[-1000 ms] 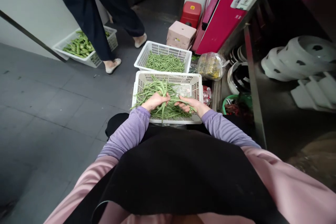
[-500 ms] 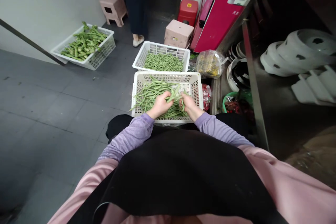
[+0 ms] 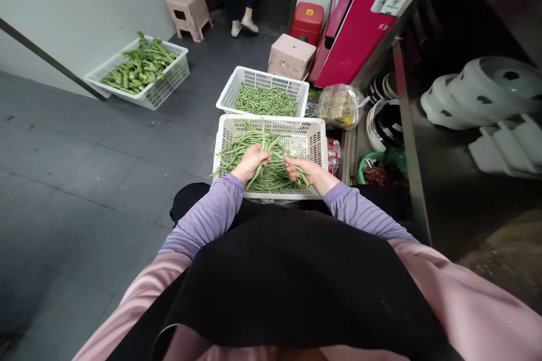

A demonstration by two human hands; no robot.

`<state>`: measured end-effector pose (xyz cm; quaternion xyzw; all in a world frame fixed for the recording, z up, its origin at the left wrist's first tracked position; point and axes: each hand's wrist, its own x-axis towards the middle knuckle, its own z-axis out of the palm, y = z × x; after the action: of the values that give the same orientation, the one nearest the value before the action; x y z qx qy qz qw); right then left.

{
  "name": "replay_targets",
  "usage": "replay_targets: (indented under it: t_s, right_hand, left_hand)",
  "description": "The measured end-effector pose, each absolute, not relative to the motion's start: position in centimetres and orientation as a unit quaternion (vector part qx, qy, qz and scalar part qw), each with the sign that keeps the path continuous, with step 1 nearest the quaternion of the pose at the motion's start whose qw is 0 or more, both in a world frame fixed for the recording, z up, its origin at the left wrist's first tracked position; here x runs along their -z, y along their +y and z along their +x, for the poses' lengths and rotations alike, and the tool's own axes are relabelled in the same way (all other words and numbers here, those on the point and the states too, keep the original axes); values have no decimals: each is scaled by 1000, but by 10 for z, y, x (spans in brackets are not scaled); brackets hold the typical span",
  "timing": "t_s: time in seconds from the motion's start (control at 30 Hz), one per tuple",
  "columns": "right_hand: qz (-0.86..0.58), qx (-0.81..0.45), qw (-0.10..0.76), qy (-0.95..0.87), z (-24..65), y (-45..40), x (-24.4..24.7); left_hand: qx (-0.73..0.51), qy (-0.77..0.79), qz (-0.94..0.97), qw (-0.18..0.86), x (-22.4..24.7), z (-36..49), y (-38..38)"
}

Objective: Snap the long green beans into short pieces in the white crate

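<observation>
The person's left hand (image 3: 250,163) is closed around a bunch of long beans (image 3: 264,138), its wrist angled inward over the front basket (image 3: 315,128). The bunch points mostly away from the body, above the loose beans (image 3: 235,152), with some strands slanting rightward across the gap. Nearer those slanting ends, the right hand (image 3: 309,170) angles in, fingers curled around bean pieces (image 3: 302,175) (how firmly, one cannot tell).
</observation>
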<state>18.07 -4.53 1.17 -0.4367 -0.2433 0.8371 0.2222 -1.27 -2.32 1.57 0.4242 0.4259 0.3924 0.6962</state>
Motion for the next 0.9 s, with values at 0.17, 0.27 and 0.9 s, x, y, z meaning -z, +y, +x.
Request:
replay_targets:
  t_s: [0.17, 0.27, 0.9]
  right_hand:
    - [-453, -797, 262, -302, 180, -51, -11]
    - [-473, -770, 291, -314, 175, -55, -13]
    - [-468, -839, 235, -148, 167, -45, 1]
  left_hand:
    - [-381, 418, 356, 744, -18, -11, -25]
    - [-386, 462, 365, 711, -17, -9, -25]
    - [-310, 486, 575, 581, -12, 1, -37]
